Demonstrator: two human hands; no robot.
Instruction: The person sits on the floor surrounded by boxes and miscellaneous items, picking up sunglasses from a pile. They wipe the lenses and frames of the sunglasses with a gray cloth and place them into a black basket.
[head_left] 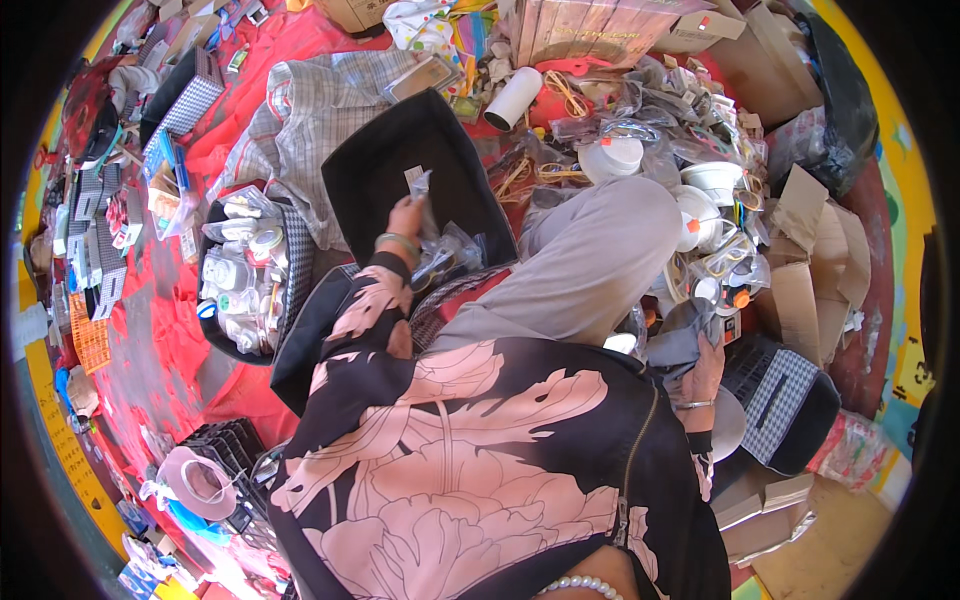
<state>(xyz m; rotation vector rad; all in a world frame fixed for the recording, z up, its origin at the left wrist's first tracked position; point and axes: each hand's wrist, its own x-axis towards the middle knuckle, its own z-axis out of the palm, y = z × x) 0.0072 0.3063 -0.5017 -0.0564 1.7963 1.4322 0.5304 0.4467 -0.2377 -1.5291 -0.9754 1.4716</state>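
Near the centre of the frame, a little above the middle, the left hand (405, 218) is reaching into a black fabric box (385, 165) that is standing open and tilted. The fingers are closing around a small clear plastic packet (420, 187) and are holding it by its lower part, so the packet is sticking up above the hand. More clear packets (450, 252) are lying in a heap just to the right of this wrist, at the lower edge of the box. A pale green bracelet (397, 240) is sitting on the wrist.

At the right of the frame, below the middle, the right hand (703, 372) is gripping a piece of grey cloth (680, 335); the fingers are wrapped tightly around it, and a thin bangle (693, 404) is showing on the wrist. Just beside this hand, lower right, a black basket with a checked lining (785, 400) is lying on the floor.

In the middle left, another black basket (290, 275) is holding many small white jars in plastic (235, 275). A checked shirt (310, 120) is lying above it, touching the black box. In the upper right, white tape rolls (615, 158) and white bowls (712, 178) are lying among plastic bags, and brown cardboard pieces (820, 250) are lying further right. The red floor mat (170, 330) is showing at the left.
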